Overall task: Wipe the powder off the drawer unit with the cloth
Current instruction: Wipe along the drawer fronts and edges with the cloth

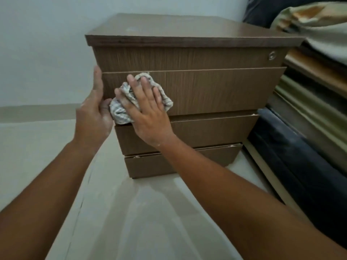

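Note:
A brown wooden drawer unit [216, 91] with several drawer fronts stands on the floor ahead of me. My right hand [148, 109] presses a crumpled grey-and-white checked cloth [120, 111] flat against the left part of the second drawer front. My left hand [93, 111] rests against the unit's left front corner, fingers straight, thumb touching the cloth. White powder dusts both hands. A faint pale smear of powder [131, 29] shows on the unit's top, and small powder specks sit at the drawer corners.
A round lock [271, 55] sits at the top drawer's right end. A bed edge with a dark mattress side [293, 147] and folded bedding [315, 25] lies close on the right. Pale tiled floor [131, 212] spreads below, a pale wall behind.

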Demonstrator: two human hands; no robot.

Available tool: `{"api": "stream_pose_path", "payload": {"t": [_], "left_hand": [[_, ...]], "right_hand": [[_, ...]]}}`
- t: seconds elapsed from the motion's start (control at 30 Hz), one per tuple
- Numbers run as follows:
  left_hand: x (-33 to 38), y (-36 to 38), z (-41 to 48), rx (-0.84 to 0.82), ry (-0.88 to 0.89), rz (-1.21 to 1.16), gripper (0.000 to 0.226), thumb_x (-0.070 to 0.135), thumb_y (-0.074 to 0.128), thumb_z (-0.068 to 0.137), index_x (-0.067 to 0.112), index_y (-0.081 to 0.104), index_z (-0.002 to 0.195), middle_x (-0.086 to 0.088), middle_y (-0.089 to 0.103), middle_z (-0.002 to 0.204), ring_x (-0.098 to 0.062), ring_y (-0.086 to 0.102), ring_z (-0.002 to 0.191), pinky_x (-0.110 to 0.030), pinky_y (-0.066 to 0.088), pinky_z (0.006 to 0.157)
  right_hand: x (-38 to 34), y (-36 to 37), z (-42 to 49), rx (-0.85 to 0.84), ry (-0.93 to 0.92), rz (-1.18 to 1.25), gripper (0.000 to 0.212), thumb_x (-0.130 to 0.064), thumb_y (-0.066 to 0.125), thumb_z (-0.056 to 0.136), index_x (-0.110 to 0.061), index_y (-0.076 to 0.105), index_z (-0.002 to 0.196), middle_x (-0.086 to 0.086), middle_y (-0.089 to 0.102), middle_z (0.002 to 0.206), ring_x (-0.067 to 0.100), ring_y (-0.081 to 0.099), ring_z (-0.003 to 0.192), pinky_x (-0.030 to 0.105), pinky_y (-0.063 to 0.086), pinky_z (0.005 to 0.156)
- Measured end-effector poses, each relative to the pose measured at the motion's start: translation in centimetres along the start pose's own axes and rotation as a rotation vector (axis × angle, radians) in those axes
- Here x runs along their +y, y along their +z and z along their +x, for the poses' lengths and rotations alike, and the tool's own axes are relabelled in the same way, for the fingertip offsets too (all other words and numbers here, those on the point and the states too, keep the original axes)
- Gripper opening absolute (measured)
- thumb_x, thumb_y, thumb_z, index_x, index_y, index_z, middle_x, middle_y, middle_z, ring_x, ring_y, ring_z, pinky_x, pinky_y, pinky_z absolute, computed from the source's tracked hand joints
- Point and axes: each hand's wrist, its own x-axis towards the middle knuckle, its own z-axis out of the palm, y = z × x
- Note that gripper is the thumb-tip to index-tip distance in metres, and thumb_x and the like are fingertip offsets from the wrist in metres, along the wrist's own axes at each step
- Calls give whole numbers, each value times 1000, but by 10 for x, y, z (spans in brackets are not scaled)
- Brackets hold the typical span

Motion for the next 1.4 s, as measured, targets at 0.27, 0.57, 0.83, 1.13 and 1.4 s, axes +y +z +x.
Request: {"api": "stream_pose_path", "payload": {"t": [0.27, 0.57, 0.83, 1.13, 1.4], "left_hand": [[-14, 16, -7, 14, -58, -62, 77, 10, 53, 101, 32, 8, 159, 34, 42, 107, 10, 46, 84, -18, 47, 89], [-46, 34, -4, 12, -264, -164, 76, 40, 56, 99, 24, 15, 160, 26, 47, 147, 12, 49, 129, -25, 48, 107], [-48, 35, -3, -1, -452, -332, 84, 65, 57, 90, 1, 42, 143, -11, 57, 140, -25, 55, 131, -41, 40, 114], [11, 18, -25, 206, -304, -394, 36, -1, 60, 94, 16, 36, 115, -19, 56, 135, -25, 54, 135, -43, 51, 106], [5, 26, -87, -8, -364, -145, 30, 8, 58, 99, 10, 62, 129, 3, 67, 112, -7, 66, 100, -21, 54, 96]], "right_hand": [[76, -16, -26, 73, 105, -116, 45, -35, 57, 100, -25, 54, 145, 20, 43, 155, 39, 23, 148, 55, 10, 123], [177, -58, -63, 161, 375, -170, 61, -30, 58, 94, -21, 33, 149, 37, 21, 156, 56, 11, 146, 69, 10, 120], [219, -80, -79, 216, 540, -159, 63, -22, 56, 99, -12, 22, 152, 41, 19, 156, 56, 13, 148, 64, 14, 122], [228, -95, -84, 412, 1239, 401, 60, -14, 35, 102, -7, 15, 159, -13, 29, 155, -10, 44, 108, -6, 26, 87], [173, -93, -93, 448, 1029, 373, 72, -28, 33, 98, 12, 11, 153, 10, 24, 157, 18, 27, 147, 18, 20, 123]]}}
